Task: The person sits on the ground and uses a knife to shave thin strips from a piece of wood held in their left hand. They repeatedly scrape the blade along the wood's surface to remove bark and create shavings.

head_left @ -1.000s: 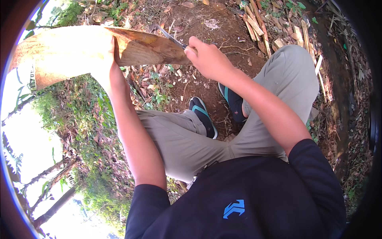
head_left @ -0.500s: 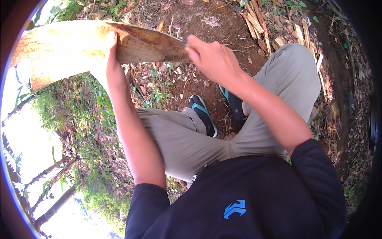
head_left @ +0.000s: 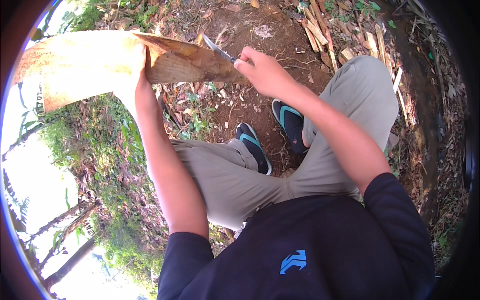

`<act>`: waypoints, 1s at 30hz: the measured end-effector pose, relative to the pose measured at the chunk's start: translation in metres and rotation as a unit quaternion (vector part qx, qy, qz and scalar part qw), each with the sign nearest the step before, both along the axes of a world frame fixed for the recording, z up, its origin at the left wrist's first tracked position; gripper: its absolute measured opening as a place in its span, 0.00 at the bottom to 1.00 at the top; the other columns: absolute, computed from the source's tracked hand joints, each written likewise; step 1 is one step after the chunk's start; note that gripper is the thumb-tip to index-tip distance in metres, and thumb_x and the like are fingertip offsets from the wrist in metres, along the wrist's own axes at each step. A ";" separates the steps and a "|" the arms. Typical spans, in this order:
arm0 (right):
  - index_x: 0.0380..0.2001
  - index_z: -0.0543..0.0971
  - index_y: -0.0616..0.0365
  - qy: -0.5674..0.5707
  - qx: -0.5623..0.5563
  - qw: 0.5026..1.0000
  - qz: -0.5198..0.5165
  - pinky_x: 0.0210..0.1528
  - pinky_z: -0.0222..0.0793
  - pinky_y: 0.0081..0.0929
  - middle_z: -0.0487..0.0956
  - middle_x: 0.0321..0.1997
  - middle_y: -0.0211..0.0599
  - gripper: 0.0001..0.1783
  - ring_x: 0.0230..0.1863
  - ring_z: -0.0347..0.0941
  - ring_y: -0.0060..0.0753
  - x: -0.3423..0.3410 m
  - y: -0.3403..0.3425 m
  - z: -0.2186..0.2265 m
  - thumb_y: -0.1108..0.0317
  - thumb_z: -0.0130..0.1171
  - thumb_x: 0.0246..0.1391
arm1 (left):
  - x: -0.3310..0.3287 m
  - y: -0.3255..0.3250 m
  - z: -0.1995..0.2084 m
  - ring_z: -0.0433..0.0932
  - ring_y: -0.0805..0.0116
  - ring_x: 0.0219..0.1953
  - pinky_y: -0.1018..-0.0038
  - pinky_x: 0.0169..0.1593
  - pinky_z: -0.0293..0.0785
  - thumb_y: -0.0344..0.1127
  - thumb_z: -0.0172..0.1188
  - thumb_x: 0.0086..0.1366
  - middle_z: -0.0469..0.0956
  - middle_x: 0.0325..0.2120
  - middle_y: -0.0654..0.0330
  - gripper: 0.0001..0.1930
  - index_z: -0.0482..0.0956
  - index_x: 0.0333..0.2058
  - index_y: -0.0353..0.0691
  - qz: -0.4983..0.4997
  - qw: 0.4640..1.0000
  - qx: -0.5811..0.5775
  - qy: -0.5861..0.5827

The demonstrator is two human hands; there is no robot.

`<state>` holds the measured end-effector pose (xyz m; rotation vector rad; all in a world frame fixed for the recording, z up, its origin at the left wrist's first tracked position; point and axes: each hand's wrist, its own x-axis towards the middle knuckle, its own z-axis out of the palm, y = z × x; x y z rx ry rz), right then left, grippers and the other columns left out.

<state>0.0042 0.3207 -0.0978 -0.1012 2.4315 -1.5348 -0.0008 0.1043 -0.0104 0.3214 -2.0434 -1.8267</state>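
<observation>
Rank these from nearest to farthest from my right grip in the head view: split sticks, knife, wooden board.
1. Knife, held in your right grip.
2. Wooden board, its near end just left.
3. Split sticks, farther off, upper right.

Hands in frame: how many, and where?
2: left hand gripping the board, right hand holding the knife near the board's right end. No others show.

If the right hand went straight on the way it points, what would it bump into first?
Probably the ground: the knife in the right hand points just past the upper edge of the wooden slab. Depth is unclear, so it might brush the slab first.
</observation>
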 end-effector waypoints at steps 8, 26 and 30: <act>0.37 0.70 0.53 0.185 0.181 0.965 0.031 0.31 0.73 0.52 0.79 0.25 0.51 0.10 0.31 0.78 0.58 0.023 -0.002 0.030 0.59 0.49 0.61 | 0.000 -0.002 -0.003 0.71 0.70 0.54 0.68 0.62 0.61 0.39 0.63 0.63 0.74 0.52 0.55 0.25 0.72 0.54 0.29 0.004 0.999 0.050 0.007; 0.37 0.68 0.58 -0.154 -0.038 0.987 -0.004 0.31 0.67 0.37 0.75 0.23 0.41 0.15 0.25 0.74 0.41 -0.008 0.005 -0.037 0.57 0.53 0.60 | -0.004 -0.011 -0.008 0.66 0.70 0.57 0.70 0.63 0.57 0.46 0.56 0.67 0.69 0.57 0.58 0.28 0.68 0.59 0.33 -0.004 1.000 -0.021 -0.014; 0.38 0.66 0.57 0.115 0.057 0.992 0.014 0.34 0.67 0.50 0.77 0.27 0.49 0.12 0.33 0.76 0.55 0.012 -0.009 -0.016 0.59 0.49 0.62 | -0.004 -0.016 -0.010 0.67 0.70 0.57 0.70 0.63 0.57 0.45 0.58 0.66 0.69 0.57 0.59 0.28 0.68 0.59 0.33 -0.008 1.000 -0.012 -0.004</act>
